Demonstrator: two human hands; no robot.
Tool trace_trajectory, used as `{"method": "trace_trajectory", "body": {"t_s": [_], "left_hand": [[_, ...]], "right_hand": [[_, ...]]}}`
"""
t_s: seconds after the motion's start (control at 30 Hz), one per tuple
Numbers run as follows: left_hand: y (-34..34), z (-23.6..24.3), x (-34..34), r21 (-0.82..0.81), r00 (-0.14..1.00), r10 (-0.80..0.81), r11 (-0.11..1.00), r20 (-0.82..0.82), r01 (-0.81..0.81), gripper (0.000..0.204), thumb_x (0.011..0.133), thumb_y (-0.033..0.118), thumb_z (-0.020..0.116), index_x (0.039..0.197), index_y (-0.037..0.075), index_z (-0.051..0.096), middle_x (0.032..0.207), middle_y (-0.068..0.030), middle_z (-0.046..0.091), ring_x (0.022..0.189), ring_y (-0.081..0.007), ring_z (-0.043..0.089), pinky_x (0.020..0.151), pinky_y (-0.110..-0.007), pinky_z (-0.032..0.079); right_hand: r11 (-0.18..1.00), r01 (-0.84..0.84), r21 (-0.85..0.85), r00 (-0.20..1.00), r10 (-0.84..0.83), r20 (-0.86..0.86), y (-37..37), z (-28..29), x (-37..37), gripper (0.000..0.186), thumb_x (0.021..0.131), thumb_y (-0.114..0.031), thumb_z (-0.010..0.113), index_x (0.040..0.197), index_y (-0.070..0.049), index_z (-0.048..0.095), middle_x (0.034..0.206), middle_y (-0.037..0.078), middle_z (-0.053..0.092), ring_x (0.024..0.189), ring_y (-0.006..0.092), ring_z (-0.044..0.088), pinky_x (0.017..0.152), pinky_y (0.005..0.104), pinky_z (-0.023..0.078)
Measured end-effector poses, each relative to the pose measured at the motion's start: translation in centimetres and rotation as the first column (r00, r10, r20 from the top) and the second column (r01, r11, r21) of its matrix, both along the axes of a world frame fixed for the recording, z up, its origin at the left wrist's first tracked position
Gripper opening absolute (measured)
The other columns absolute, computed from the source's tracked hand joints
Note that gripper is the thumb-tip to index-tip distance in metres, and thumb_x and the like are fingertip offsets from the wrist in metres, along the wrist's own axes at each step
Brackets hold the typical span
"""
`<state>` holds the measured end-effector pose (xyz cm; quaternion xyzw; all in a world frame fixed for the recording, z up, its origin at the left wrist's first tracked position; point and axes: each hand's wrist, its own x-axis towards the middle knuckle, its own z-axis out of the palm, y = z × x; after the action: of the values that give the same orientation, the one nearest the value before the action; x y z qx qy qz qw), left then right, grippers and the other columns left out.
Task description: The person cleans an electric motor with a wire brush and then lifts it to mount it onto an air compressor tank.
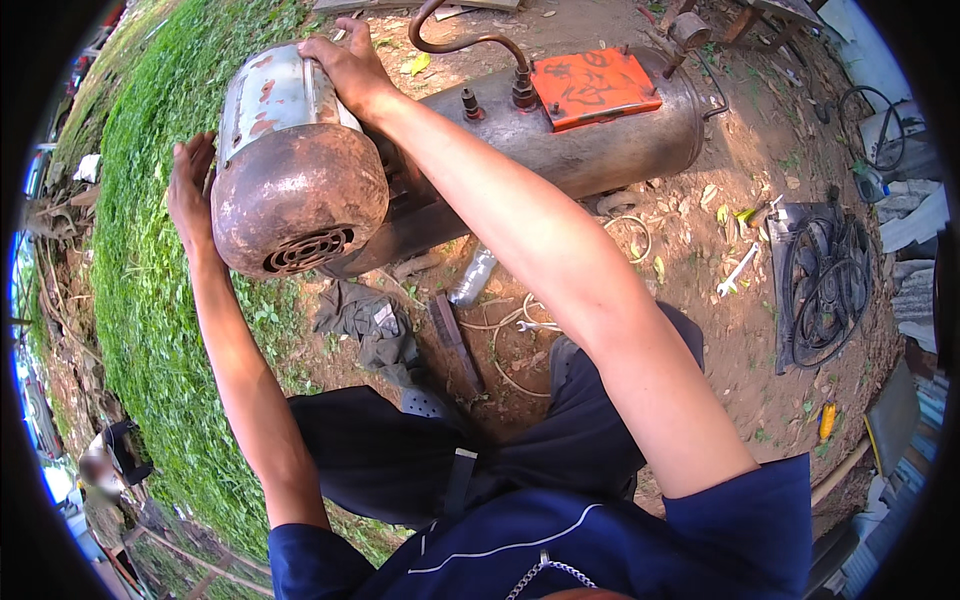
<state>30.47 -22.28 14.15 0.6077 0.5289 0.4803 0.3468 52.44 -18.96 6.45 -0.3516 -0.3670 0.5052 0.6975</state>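
A rusty electric motor (300, 195), with a grey painted body and a brown vented end cover, sits on the left end of a bare metal air tank (610, 150). My left hand (190, 190) lies along the motor's left side, its fingers partly hidden behind it. On the other side, my right hand (350, 72) is on the motor's upper right, thumb on the casing and fingers reaching past its far edge. Between them the two hands clasp the motor. An orange plate (597, 85) with dark marks is fixed on the tank, beside a bent copper pipe (470, 45).
Below the tank lie a clear plastic bottle (473, 278), a brush (455, 340) and a dark cloth (372, 325). To the right are a wrench (738, 270), coiled black cable (825, 290) and a yellow-handled tool (827, 421). Another person (115, 465) is far left.
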Motion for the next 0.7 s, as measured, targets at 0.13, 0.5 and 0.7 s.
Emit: {"method": "trace_trajectory", "body": {"t_s": [0.13,0.5,0.7], "left_hand": [[-8.1,-4.0,1.3,0.365,0.925,0.363,0.851,0.109,-0.377,0.049,0.103,0.039,0.033,0.112,-0.003,0.056,0.111,-0.0182,0.062,0.105,-0.0269,0.059,0.100,-0.042,0.044],[-12.4,-13.8,1.0,0.195,0.931,0.195,0.971,-0.308,-0.139,0.025,0.090,0.009,0.057,0.109,-0.006,0.061,0.105,-0.0191,0.067,0.097,-0.0259,0.061,0.089,-0.038,0.045],[-10.4,-16.0,-1.0,0.228,0.922,0.164,0.970,-0.350,-0.086,0.029,0.086,0.003,0.065,0.112,-0.008,0.059,0.109,-0.0139,0.067,0.098,-0.0195,0.061,0.089,-0.033,0.048]], "right_hand": [[0.999,0.025,0.048,0.995,-0.030,0.099,1.1,-1.9,1.0,0.066,0.094,-0.048,0.048,0.141,-0.003,0.035,0.130,0.024,0.053,0.119,0.0328,0.053,0.100,0.0385,0.042],[0.969,0.178,-0.171,0.836,-0.057,0.546,-1.1,-6.8,1.9,0.045,0.095,-0.045,0.044,0.108,-0.006,0.063,0.107,0.024,0.065,0.104,0.0422,0.060,0.091,0.0460,0.046],[0.968,0.194,-0.156,0.868,-0.096,0.487,-2.1,-6.5,1.8,0.039,0.094,-0.038,0.044,0.111,-0.007,0.061,0.110,0.024,0.064,0.106,0.0416,0.059,0.091,0.0455,0.046]]}}
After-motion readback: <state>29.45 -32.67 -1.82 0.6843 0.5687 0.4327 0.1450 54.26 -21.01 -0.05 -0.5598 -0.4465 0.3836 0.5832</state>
